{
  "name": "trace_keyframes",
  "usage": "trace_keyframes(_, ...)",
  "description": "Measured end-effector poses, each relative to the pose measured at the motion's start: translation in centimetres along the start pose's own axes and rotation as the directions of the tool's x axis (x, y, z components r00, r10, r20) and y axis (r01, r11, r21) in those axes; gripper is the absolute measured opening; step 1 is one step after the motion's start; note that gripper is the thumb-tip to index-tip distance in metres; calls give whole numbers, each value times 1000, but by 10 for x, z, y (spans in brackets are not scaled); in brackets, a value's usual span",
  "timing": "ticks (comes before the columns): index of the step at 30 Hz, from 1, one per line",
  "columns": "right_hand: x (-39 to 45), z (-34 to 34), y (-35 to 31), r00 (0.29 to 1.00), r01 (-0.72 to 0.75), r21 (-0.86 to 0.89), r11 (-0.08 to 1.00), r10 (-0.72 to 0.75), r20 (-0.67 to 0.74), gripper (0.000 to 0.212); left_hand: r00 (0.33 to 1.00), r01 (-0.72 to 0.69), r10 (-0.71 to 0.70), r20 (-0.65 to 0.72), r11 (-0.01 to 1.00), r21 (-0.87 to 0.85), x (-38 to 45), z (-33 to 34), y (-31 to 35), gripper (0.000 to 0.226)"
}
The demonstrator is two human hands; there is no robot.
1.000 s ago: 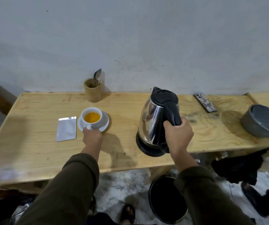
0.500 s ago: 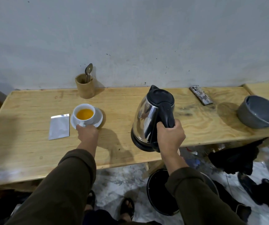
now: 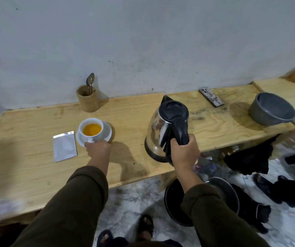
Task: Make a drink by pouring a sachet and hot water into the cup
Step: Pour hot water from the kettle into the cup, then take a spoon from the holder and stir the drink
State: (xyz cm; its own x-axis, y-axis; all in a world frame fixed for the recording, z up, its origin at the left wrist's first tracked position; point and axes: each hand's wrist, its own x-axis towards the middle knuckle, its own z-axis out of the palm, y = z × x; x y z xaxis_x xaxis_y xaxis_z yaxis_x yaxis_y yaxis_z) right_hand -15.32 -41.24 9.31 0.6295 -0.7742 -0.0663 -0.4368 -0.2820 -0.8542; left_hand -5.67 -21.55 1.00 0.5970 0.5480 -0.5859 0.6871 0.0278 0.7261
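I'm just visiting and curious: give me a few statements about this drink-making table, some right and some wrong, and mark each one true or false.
1. The white ceramic cup holds orange liquid. True.
2. The right hand grips the handle of the steel kettle with the black lid. True.
3. The silver foil sachet lies right of the kettle. False: it lies left of the cup.
4. The metal spoon rests in the cup. False: it stands in the wooden holder by the wall.
5. The left hand is at the white saucer. True.
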Motion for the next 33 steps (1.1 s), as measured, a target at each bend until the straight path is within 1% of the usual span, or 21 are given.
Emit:
trace_keyframes(2, -4, 0, -3, 1000, -12, -5, 1000, 12, 0, 20, 999, -42, 39, 37, 997, 71, 2, -6, -1, 53)
trace_keyframes(3, -7, -1, -6, 1000, -15, 14, 1000, 15, -11, 25, 998, -35, 31, 55, 996, 79, 4, -9, -1, 53)
trace_keyframes(5, -10, 0, -8, 996, 25, 6, 1000, -24, -84, 45, 995, 5, -11, 97, 998, 68, 5, -16, 4, 55)
trace_keyframes(7, -16, 6, -13, 977, 128, -58, 990, -136, -167, 67, 989, 71, -77, 129, 996, 49, 10, -23, 8, 62)
trace_keyframes(8, -21, 10, -18, 961, 198, -70, 978, -207, -185, 70, 983, 81, -88, 158, 996, 45, 16, -26, 8, 65)
trace_keyframes(10, -32, 22, -31, 929, 320, -77, 944, -329, -170, 65, 971, 81, -94, 221, 994, 68, 28, -32, 9, 68)
trace_keyframes(12, -41, 36, -45, 918, 377, -78, 923, -384, -97, 58, 965, 57, -80, 248, 993, 99, 28, -41, 11, 65)
trace_keyframes(14, -50, 50, -60, 916, 399, -60, 915, -400, 2, 55, 959, 2, -42, 280, 990, 144, 26, -51, 13, 59)
trace_keyframes(17, -60, 76, -80, 890, 435, -40, 900, -423, 169, 52, 946, -78, -11, 325, 963, 257, 30, -62, 15, 55)
trace_keyframes(19, -63, 95, -89, 855, 463, -48, 885, -432, 287, 50, 935, -125, 5, 354, 940, 317, 32, -68, 17, 57)
trace_keyframes(23, -51, 141, -107, 793, 516, -92, 852, -434, 428, 48, 923, -223, 54, 380, 882, 416, 40, -73, 20, 51)
trace_keyframes(27, -36, 192, -126, 695, 571, -89, 816, -423, 581, 44, 914, -253, 49, 402, 844, 473, 51, -76, 22, 51)
trace_keyframes(29, -26, 218, -135, 646, 591, -83, 803, -408, 645, 41, 906, -279, 51, 420, 818, 503, 55, -77, 24, 52)
trace_keyframes(33, -2, 262, -152, 568, 640, -81, 764, -400, 719, 34, 902, -293, 37, 430, 785, 546, 65, -78, 27, 51)
